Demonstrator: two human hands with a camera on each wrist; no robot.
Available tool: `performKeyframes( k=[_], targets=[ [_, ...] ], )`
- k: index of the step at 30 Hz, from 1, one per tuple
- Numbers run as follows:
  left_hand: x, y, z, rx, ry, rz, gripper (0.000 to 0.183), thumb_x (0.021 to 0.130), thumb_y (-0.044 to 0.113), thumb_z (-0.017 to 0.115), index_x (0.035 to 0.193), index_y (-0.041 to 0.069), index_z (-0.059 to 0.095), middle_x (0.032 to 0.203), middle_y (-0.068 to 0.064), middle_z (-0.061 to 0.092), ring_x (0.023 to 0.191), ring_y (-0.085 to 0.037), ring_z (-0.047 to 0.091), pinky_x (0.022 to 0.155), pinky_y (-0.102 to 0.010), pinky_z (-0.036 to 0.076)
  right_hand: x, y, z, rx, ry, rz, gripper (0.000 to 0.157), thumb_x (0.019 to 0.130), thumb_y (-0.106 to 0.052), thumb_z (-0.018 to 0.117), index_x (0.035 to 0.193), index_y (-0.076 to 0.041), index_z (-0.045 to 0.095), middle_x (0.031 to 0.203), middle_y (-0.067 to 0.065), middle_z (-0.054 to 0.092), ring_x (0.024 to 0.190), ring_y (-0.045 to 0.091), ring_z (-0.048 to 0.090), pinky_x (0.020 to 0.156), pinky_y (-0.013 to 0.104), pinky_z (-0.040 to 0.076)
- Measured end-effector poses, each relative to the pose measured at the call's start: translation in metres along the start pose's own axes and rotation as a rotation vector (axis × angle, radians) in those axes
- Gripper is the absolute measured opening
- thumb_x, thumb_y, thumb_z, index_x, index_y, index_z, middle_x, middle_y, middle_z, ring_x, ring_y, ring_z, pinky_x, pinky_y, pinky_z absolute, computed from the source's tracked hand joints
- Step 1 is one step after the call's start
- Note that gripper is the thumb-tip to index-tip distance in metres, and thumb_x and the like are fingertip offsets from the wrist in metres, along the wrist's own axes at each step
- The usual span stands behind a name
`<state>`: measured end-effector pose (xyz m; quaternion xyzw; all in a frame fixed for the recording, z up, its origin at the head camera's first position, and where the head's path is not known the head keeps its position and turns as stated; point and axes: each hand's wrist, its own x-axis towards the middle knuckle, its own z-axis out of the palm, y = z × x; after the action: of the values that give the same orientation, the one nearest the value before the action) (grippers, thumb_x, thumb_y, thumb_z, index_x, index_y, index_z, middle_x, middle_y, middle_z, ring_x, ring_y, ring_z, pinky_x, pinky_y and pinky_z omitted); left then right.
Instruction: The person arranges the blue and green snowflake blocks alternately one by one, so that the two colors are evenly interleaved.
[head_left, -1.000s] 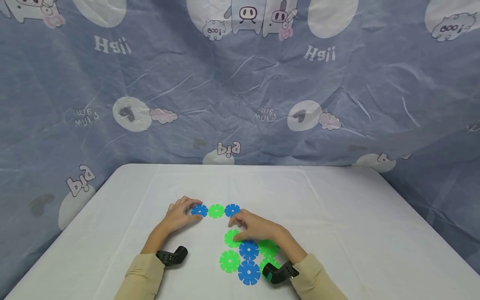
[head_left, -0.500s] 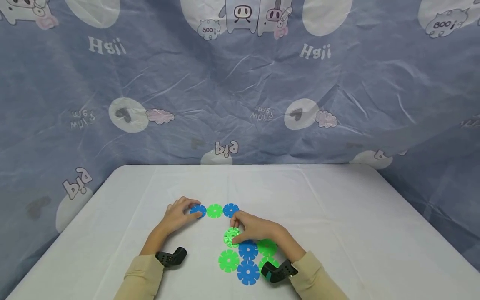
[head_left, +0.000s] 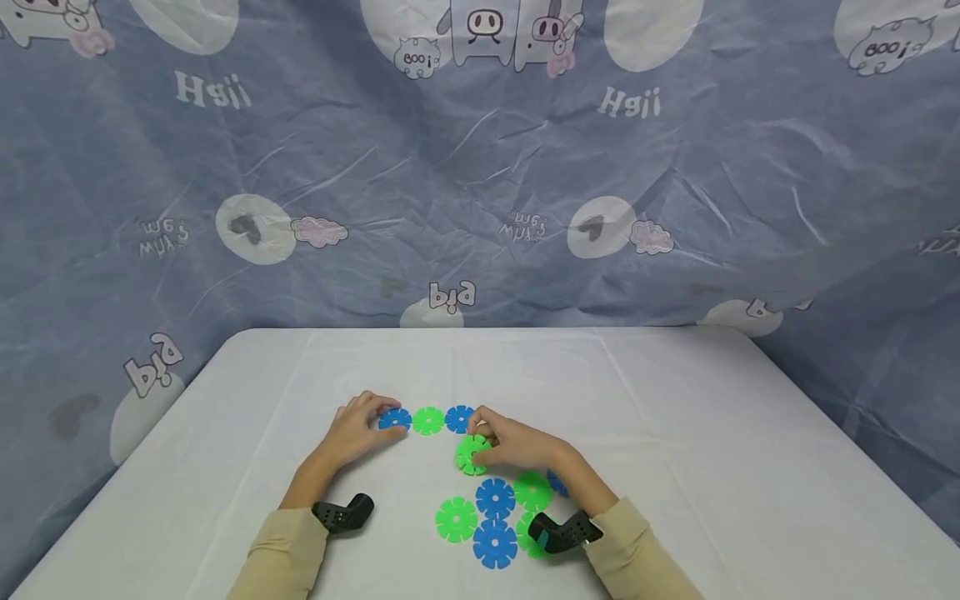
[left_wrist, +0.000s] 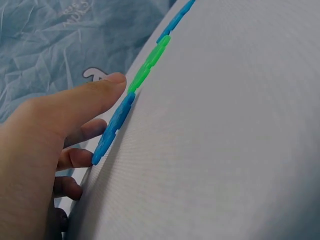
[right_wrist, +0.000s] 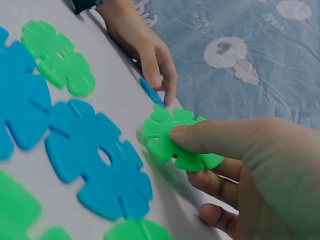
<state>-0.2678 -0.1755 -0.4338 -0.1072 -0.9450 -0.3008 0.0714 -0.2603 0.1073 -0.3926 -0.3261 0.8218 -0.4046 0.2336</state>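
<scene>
In the head view, my left hand (head_left: 354,432) holds a blue snowflake disc (head_left: 387,420) by its edges, thumb on the near side and fingers on the far side. That disc is the left end of a flat row, followed by a green snowflake disc (head_left: 422,422) and another blue disc (head_left: 452,419). Thumb and fingers of my right hand (head_left: 517,442) pinch a separate green snowflake disc (head_left: 465,461). It is tilted up off the cloth, just nearer than the row's right end. The right wrist view shows my thumb flat across this disc (right_wrist: 156,131).
Loose discs lie nearer on the white table (head_left: 675,467): two blue ones (head_left: 485,500), a green one (head_left: 448,521) to their left and further green ones (head_left: 529,482) to their right. Another blue disc (head_left: 557,483) is partly hidden by my right wrist. A patterned blue curtain (head_left: 480,183) hangs behind.
My right hand has closed on a green disc among the loose pieces and lifted it away, toward the row. The left hand has kept its place at the row's left end.
</scene>
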Motion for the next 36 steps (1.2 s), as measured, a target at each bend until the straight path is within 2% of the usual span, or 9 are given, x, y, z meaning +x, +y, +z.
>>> performKeyframes(
  k=[6,10,15,17,21,25,31,36],
  targets=[
    [0.0,0.001,-0.001,0.018,-0.011,0.001,0.052,0.071,0.051,0.069,0.112,0.019,0.061,0.098,0.0,0.053,0.094,-0.018,0.046,0.078,-0.033,0.028,-0.003,0.014,-0.01,-0.016,0.135,-0.012,0.031,0.087,-0.016,0.059,0.106,-0.008,0.036,0.069,-0.003,0.034,0.065,0.011,0.032,0.065,0.025,0.03],
    [0.0,0.002,-0.002,0.013,-0.02,0.005,0.052,0.071,0.047,0.071,0.112,0.018,0.06,0.1,-0.002,0.053,0.094,-0.019,0.046,0.078,-0.034,0.028,-0.004,0.024,-0.014,-0.034,0.243,-0.007,0.031,0.087,-0.014,0.059,0.102,-0.006,0.033,0.069,-0.001,0.031,0.063,0.011,0.031,0.062,0.025,0.028],
    [0.001,0.002,-0.002,0.004,-0.031,-0.008,0.051,0.071,0.046,0.071,0.112,0.019,0.06,0.101,-0.002,0.053,0.095,-0.02,0.046,0.078,-0.034,0.027,-0.003,0.031,-0.014,-0.026,0.382,0.04,0.029,0.086,-0.015,0.06,0.098,-0.008,0.035,0.071,0.0,0.033,0.063,0.012,0.033,0.061,0.025,0.029],
    [0.001,0.002,-0.002,0.009,-0.035,-0.01,0.05,0.071,0.046,0.071,0.112,0.019,0.06,0.101,-0.002,0.052,0.096,-0.019,0.045,0.078,-0.034,0.027,-0.002,0.034,-0.012,-0.074,0.446,0.072,0.028,0.085,-0.019,0.062,0.098,-0.01,0.04,0.074,0.0,0.038,0.067,0.013,0.035,0.065,0.027,0.029],
    [0.002,0.0,-0.001,0.014,-0.033,-0.003,0.051,0.071,0.047,0.071,0.112,0.019,0.06,0.1,-0.002,0.052,0.095,-0.019,0.045,0.077,-0.034,0.027,0.0,0.04,-0.007,-0.258,0.542,0.116,0.025,0.083,-0.027,0.063,0.099,-0.014,0.049,0.092,0.001,0.048,0.085,0.016,0.04,0.08,0.036,0.029],
    [0.002,-0.002,-0.001,0.019,-0.03,0.008,0.053,0.071,0.048,0.07,0.112,0.018,0.06,0.099,-0.003,0.052,0.094,-0.02,0.045,0.076,-0.034,0.027,0.001,0.044,-0.004,-0.373,0.563,0.119,0.025,0.085,-0.031,0.06,0.102,-0.015,0.052,0.105,0.003,0.049,0.098,0.02,0.04,0.088,0.043,0.026],
    [0.002,-0.002,-0.001,0.022,-0.038,-0.001,0.052,0.071,0.048,0.07,0.113,0.019,0.06,0.1,-0.002,0.052,0.095,-0.019,0.045,0.076,-0.033,0.027,0.0,0.043,-0.002,-0.399,0.553,0.058,0.023,0.082,-0.033,0.061,0.1,-0.02,0.056,0.105,0.0,0.05,0.096,0.018,0.041,0.086,0.041,0.026],
    [0.002,-0.003,-0.001,0.007,-0.037,-0.001,0.052,0.071,0.048,0.071,0.113,0.019,0.06,0.1,-0.002,0.052,0.096,-0.019,0.045,0.077,-0.035,0.027,0.001,0.043,-0.001,-0.411,0.554,0.056,0.02,0.084,-0.03,0.06,0.101,-0.02,0.059,0.108,0.001,0.05,0.097,0.019,0.042,0.086,0.041,0.026]
  ],
)
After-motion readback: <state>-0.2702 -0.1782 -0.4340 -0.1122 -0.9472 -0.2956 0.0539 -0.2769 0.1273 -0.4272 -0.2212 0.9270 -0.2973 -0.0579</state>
